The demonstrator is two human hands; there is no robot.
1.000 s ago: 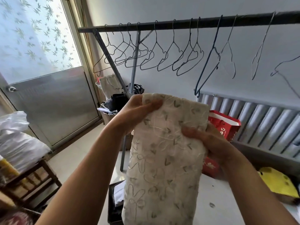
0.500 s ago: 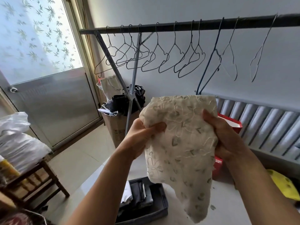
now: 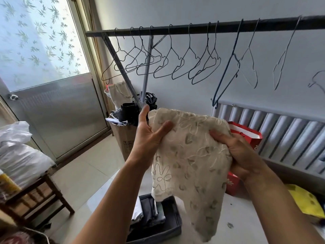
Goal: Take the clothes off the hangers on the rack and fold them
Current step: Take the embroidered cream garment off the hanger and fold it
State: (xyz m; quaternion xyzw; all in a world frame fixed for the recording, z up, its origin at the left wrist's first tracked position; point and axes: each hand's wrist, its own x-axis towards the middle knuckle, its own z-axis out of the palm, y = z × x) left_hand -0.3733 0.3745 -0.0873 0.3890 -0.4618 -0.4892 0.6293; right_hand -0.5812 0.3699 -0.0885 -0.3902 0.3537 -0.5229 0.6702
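Observation:
A cream embroidered garment (image 3: 190, 161) hangs partly folded in front of me, its lower end drooping over the floor. My left hand (image 3: 149, 134) is at its upper left edge, fingers straight up behind the cloth and thumb lying across the front. My right hand (image 3: 235, 152) grips the right side, fingers curled into the fabric. Above, the dark rack bar (image 3: 193, 29) carries several bare wire hangers (image 3: 175, 64).
A dark open box (image 3: 174, 228) with folded clothes sits on the floor below the garment. Red gift bag (image 3: 246, 136) and radiator (image 3: 290, 138) at right, cardboard box (image 3: 126, 141) by the rack leg, wooden stool (image 3: 35, 196) with white bags at left, door behind.
The garment has been folded shorter and lowered. My left hand has loosened from a pinch to straight fingers; my right hand has slid down the right side.

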